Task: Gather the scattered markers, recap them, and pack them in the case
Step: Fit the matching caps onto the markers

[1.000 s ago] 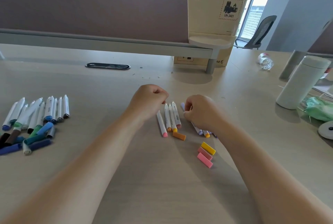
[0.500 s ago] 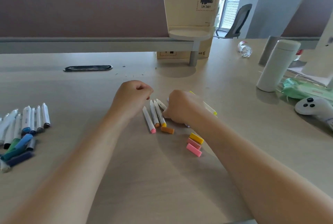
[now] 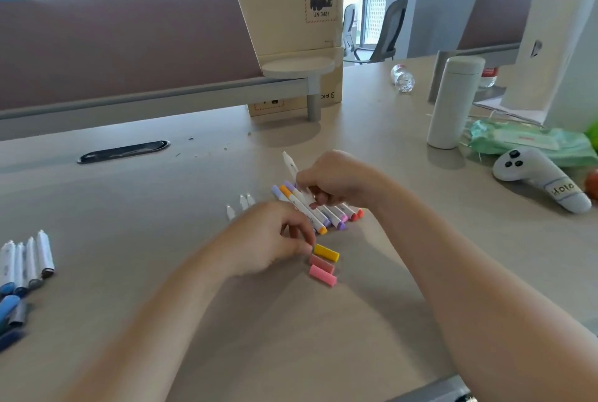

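White marker [image 3: 290, 164] in right hand [image 3: 336, 178]

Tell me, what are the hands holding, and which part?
The right hand grips a white marker around its barrel, pointed end poking out. The left hand touches the yellow cap at its end; a grip can't be told.

Loose on the bench [image 3: 145, 223] we count three: one yellow cap [image 3: 326, 252], one dusty-rose cap [image 3: 320, 263], one pink cap [image 3: 323, 275]. Three white marker ends [image 3: 243, 202] show past the left hand [image 3: 268, 236]. One raised marker [image 3: 290, 164] sits in the right hand [image 3: 336, 178]; the row of markers [image 3: 333, 215] under it we make about six, not surely. Four white markers [image 3: 30, 256] lie at the left edge, more cut off. Beyond: three stacked boxes [image 3: 284, 19], one flask [image 3: 453, 100], one controller [image 3: 530, 171], one wipes pack [image 3: 524, 141].
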Tool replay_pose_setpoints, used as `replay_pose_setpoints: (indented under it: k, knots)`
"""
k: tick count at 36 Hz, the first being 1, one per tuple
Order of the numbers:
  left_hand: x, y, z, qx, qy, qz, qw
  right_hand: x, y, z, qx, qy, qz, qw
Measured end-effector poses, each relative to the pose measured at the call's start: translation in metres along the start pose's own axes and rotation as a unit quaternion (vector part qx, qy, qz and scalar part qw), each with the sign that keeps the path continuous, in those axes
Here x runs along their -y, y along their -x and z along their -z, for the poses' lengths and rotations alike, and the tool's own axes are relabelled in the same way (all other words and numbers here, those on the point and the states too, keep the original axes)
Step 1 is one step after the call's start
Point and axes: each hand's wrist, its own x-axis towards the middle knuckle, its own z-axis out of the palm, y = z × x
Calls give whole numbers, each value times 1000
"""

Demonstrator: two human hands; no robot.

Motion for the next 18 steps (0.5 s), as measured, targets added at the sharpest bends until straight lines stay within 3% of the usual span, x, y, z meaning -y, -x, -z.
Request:
replay_pose_setpoints:
  k: [18]
  knots:
    - [-7, -2, -7, 62, -46, -30, 997, 1, -3, -4, 19, -2, 5, 1000]
